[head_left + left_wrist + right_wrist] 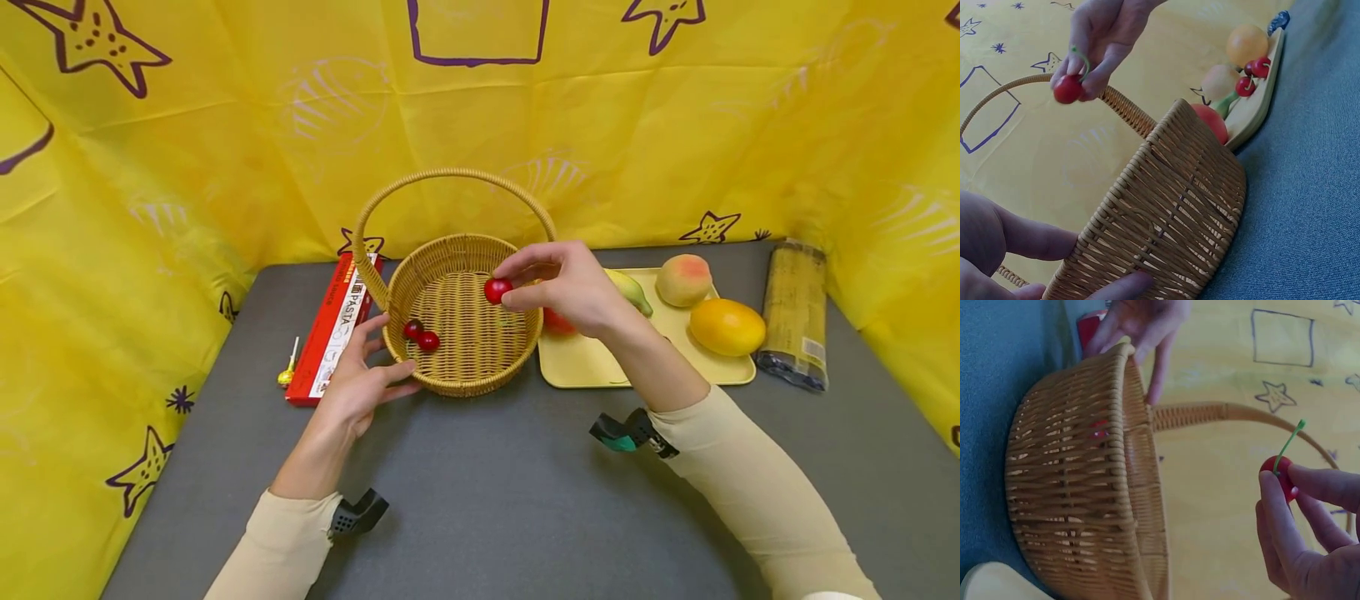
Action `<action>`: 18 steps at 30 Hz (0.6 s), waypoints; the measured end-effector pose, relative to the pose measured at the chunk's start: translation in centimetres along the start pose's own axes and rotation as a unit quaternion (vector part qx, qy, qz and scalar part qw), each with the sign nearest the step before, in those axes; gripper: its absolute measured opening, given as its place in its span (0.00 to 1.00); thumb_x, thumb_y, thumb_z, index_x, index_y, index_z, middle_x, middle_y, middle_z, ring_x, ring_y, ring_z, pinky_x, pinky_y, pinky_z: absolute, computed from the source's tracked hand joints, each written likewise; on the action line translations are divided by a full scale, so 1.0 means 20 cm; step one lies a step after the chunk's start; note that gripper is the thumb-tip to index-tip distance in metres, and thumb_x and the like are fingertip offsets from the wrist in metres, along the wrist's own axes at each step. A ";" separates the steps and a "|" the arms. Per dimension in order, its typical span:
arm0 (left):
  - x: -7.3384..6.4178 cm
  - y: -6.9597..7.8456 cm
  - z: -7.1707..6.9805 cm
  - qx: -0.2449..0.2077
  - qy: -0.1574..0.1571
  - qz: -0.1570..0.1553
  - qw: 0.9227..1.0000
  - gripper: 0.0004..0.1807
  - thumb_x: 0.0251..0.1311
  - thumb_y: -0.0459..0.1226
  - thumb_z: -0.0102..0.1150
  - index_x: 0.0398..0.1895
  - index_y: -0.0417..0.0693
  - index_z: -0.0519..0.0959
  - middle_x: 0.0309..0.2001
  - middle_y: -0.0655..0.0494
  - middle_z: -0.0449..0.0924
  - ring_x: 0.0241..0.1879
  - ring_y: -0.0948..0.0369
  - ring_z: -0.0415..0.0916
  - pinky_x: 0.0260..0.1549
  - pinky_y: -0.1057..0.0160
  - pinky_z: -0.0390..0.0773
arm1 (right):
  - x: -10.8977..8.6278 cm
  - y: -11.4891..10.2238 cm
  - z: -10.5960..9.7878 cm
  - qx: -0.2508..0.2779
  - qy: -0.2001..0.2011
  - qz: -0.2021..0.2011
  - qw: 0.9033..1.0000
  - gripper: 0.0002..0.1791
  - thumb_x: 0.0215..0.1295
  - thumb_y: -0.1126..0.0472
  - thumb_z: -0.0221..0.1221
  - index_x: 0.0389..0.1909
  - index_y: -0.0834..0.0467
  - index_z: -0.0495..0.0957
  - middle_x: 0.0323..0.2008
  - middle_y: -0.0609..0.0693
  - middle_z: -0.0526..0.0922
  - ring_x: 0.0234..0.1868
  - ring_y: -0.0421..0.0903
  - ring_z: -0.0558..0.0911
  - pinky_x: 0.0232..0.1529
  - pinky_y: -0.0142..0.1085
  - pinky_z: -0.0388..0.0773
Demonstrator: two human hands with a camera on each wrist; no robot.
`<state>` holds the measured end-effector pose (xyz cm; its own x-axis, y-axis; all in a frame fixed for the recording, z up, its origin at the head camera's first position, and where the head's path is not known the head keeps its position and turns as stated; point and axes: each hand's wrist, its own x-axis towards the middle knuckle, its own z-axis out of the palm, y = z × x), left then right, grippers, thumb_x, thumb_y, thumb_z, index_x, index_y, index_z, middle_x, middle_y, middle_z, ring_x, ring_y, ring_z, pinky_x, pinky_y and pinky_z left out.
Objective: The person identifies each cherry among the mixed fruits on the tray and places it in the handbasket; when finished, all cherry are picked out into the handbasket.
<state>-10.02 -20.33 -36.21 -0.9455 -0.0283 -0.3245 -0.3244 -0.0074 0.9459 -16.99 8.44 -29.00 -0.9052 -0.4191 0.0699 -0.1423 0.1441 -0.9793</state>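
The right hand [576,287] pinches a cherry [497,291] over the basket [480,387] while the left hand [360,385] grips its left edge, but a loose pinch could let the round cherry slip and bounce outside the basket.

Red and white box [317,348]: the big word "PASTA" runs along its white part [339,343].
Red part [324,321] of the box: small letters say "Sauce"; the word before it is hard to read.
Wrapped roll [797,300]: its little white label [813,348] is too tiny to read.
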 end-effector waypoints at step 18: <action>0.00 0.00 0.00 -0.008 0.000 0.009 1.000 0.48 0.66 0.21 0.59 0.83 0.54 0.49 0.74 0.36 0.52 0.54 0.43 0.81 0.47 0.52 0.90 | 0.23 -0.05 0.15 0.077 -0.035 0.078 0.993 0.14 0.61 0.74 0.68 0.48 0.64 0.86 0.47 0.61 0.88 0.43 0.53 0.90 0.56 0.51 0.87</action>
<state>-10.03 -20.33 -36.26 -0.9514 -0.0294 -0.3066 -0.3060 -0.0220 0.9518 -19.76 3.76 -28.20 -0.8804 -0.4649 -0.0934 0.0659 0.0752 -0.9950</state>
